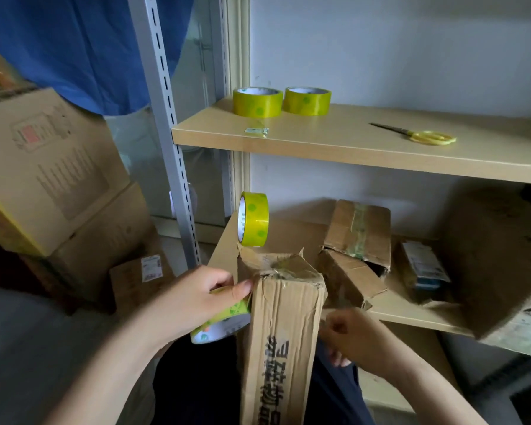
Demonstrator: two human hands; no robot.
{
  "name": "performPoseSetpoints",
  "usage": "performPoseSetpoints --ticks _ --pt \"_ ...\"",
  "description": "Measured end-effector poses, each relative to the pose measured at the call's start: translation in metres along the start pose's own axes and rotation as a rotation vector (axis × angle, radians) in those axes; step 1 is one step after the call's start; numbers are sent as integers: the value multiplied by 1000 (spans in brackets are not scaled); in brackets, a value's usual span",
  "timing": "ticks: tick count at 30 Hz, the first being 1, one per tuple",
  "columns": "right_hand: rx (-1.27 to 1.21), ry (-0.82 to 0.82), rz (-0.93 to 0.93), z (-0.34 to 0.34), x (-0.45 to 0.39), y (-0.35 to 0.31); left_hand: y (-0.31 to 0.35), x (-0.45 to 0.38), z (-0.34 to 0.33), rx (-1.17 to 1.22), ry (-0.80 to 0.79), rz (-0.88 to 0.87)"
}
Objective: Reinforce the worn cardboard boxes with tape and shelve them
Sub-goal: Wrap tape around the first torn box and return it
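left hand (pixel 193 297): curls round a yellow-green tape roll (pixel 224 322), thumb tip pressing on the worn box's top left edge.
right hand (pixel 354 340): fingers bent against the box's right side; whether it's gripping, i can't tell.
worn box (pixel 281 342): long, creased, standing upright between both hands, top end torn.
lower shelf (pixel 411 315): another roll (pixel 253 219) on edge, a ripped box (pixel 354 240) just behind.
upper shelf (pixel 350 142): two rolls (pixel 257 102) side by side, scissors (pixel 423 135) well apart.
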State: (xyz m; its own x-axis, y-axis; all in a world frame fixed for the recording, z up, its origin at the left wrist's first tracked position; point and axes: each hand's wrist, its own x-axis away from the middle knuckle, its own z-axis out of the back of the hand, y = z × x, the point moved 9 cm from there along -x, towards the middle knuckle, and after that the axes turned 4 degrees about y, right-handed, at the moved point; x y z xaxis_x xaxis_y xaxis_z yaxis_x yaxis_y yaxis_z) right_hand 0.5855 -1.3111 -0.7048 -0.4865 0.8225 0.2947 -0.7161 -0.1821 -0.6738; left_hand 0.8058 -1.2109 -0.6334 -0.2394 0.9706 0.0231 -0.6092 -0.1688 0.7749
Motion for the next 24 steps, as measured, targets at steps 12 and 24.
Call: performPoseSetpoints --ticks 12,24 --pt "326 726 813 26 64 -138 7 -4 -24 156 -170 167" --pt "209 1230 703 219 65 -134 10 -4 -36 343 -173 203"
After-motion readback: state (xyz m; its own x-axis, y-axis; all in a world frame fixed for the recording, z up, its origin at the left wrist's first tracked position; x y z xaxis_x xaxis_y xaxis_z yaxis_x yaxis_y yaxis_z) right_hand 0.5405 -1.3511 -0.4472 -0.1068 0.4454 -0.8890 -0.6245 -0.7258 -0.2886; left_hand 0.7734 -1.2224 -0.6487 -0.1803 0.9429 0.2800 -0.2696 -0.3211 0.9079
